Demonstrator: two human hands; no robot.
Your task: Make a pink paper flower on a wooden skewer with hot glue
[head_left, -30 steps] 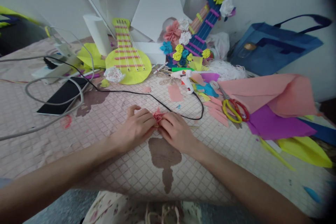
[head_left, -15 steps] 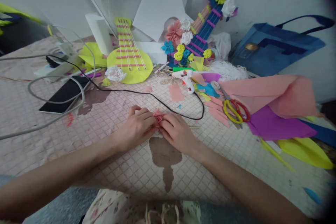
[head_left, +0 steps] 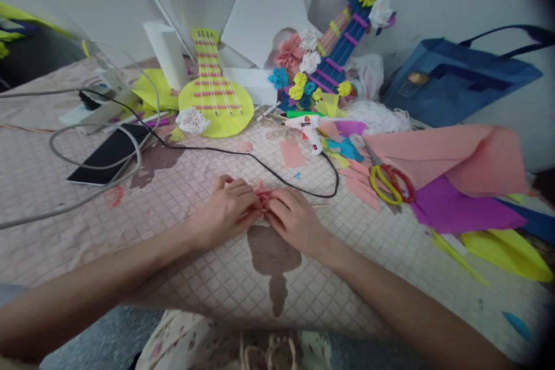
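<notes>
My left hand [head_left: 228, 210] and my right hand [head_left: 292, 218] meet at the middle of the pink checked tabletop [head_left: 182, 277]. Both pinch a small pink paper flower [head_left: 262, 192] between their fingertips, fingers curled around it. Most of the flower is hidden by the fingers. A black cable [head_left: 243, 156] runs just behind the hands. The white glue gun [head_left: 306, 125] lies farther back, and scissors with yellow and red handles [head_left: 388, 182] lie to the right of my right hand.
A yellow paper guitar [head_left: 214, 98] and a blue one with paper flowers [head_left: 321, 63] lean at the back. A black phone [head_left: 106, 153] and grey cables lie left. Pink, purple and yellow paper sheets [head_left: 455, 185] pile up right, before a blue bag [head_left: 455, 78].
The hands stay pinched on the pink flower with only slight finger shifts. The view has drifted a little, nothing else moved.
</notes>
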